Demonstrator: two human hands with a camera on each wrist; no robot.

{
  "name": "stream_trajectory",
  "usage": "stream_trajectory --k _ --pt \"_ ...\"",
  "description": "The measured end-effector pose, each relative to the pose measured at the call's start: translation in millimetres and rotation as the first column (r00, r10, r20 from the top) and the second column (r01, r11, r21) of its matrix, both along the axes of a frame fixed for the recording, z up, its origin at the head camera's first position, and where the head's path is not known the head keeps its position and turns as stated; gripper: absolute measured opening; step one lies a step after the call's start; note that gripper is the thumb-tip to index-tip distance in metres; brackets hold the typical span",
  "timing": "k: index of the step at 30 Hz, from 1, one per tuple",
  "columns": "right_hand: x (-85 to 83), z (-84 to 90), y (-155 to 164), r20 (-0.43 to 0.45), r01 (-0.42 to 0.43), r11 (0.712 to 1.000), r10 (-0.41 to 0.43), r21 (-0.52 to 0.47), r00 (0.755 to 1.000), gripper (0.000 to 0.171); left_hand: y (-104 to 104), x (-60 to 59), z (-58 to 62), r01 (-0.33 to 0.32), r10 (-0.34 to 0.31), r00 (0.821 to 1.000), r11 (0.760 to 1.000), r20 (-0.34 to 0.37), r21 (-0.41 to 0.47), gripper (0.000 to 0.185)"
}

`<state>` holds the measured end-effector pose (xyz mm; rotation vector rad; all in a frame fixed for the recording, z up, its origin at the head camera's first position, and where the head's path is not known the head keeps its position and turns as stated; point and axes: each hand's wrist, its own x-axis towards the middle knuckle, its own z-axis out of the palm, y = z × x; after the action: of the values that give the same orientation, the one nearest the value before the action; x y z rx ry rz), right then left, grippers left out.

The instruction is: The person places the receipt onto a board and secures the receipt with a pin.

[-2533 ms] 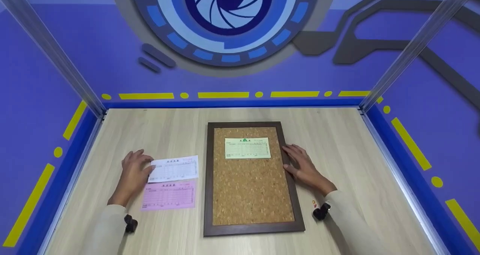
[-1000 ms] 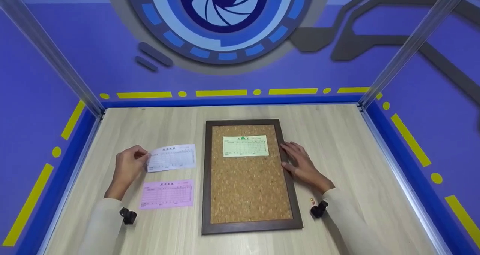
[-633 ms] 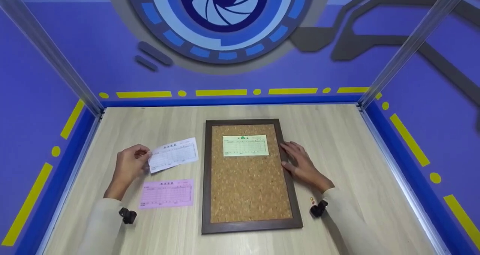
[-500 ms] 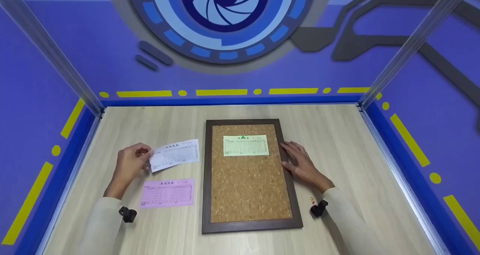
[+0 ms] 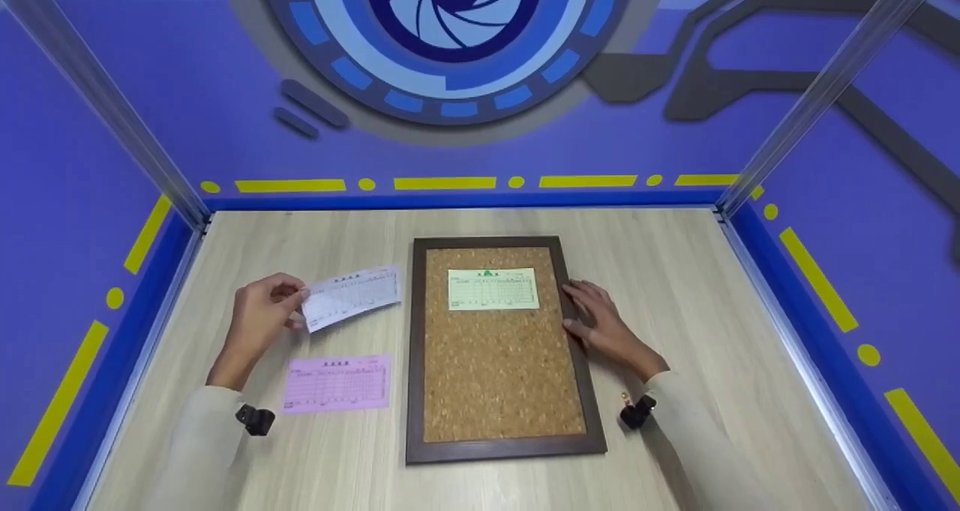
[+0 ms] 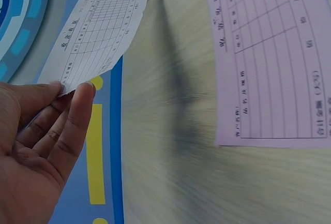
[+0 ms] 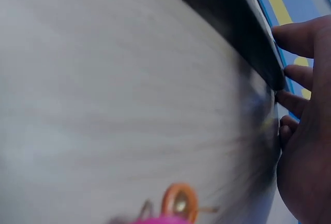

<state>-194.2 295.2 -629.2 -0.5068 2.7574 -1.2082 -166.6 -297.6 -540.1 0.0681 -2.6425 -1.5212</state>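
My left hand pinches the left end of a white printed form slip between thumb and fingers. The slip is lifted and slightly bent, with table showing below it in the left wrist view. A pink form slip lies flat on the table nearer to me. A dark-framed cork board lies in the middle, with a green form slip on its upper part and a small green pin at that slip's top edge. My right hand rests its fingertips against the board's right edge.
Small colourful items, one an orange ring shape and one pink, lie by my right wrist, blurred. Blue walls enclose the wooden table at the back and both sides.
My left hand has taken hold of the white slip and raised it away from the pink one, a little farther back and tilted. My right hand stays at the board's edge.
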Motion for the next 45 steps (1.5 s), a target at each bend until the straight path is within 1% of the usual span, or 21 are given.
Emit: stream_trajectory --k 5,10,12,15,21,25,27,33,38,41,45 --pt "-0.8 7.3 -9.1 -0.028 0.016 1.0 -0.016 -0.015 0.999 0.072 1.5 1.3 8.6 -0.001 0.001 1.0 1.0 -0.017 -0.006 0.013" --pt "-2.4 16.3 -24.3 -0.091 -0.014 0.999 0.011 -0.032 0.996 0.07 5.6 1.5 15.0 0.002 -0.002 0.999 1.0 -0.033 0.011 0.012" --pt "-3.2 19.1 -31.6 -0.106 -0.033 0.998 0.028 -0.048 0.994 0.068 7.4 1.3 16.1 0.004 -0.003 0.999 1.0 -0.04 0.013 0.012" --pt "-3.3 22.3 -44.8 -0.133 -0.05 0.994 0.036 -0.096 0.99 0.062 10.6 1.4 17.4 0.009 -0.008 0.999 1.0 -0.043 0.019 0.011" --pt "2.8 28.4 -74.7 -0.171 -0.059 0.982 0.027 -0.181 0.985 0.045 21.5 2.5 17.5 0.031 -0.031 0.999 0.998 -0.009 0.053 0.013" --pt "5.7 31.4 -93.2 -0.19 -0.083 0.975 0.043 -0.207 0.981 0.042 31.5 1.5 17.3 0.052 -0.051 0.999 0.996 -0.006 0.075 0.012" --pt "7.1 32.8 -101.6 -0.19 -0.101 0.971 0.06 -0.216 0.98 0.042 36.9 1.1 17.6 0.06 -0.059 0.998 0.995 -0.007 0.083 0.012" --pt "12.2 37.0 -122.8 -0.151 -0.15 0.96 0.116 -0.237 0.982 0.039 50.7 0.8 17.5 0.089 -0.088 0.996 0.991 -0.009 0.1 0.01" --pt "12.5 37.0 -135.4 -0.151 -0.166 0.954 0.131 -0.25 0.98 0.039 58.2 0.6 17.6 0.112 -0.11 0.994 0.987 -0.022 0.114 0.009" --pt "12.2 37.7 -141.0 -0.151 -0.153 0.962 0.121 -0.226 0.981 0.039 62.3 0.4 18.5 0.126 -0.123 0.992 0.984 -0.036 0.127 0.008" --pt "12.6 39.2 -145.9 -0.126 -0.119 0.976 0.097 -0.18 0.987 0.043 68.0 0.9 19.2 0.152 -0.147 0.988 0.979 -0.045 0.137 0.007"
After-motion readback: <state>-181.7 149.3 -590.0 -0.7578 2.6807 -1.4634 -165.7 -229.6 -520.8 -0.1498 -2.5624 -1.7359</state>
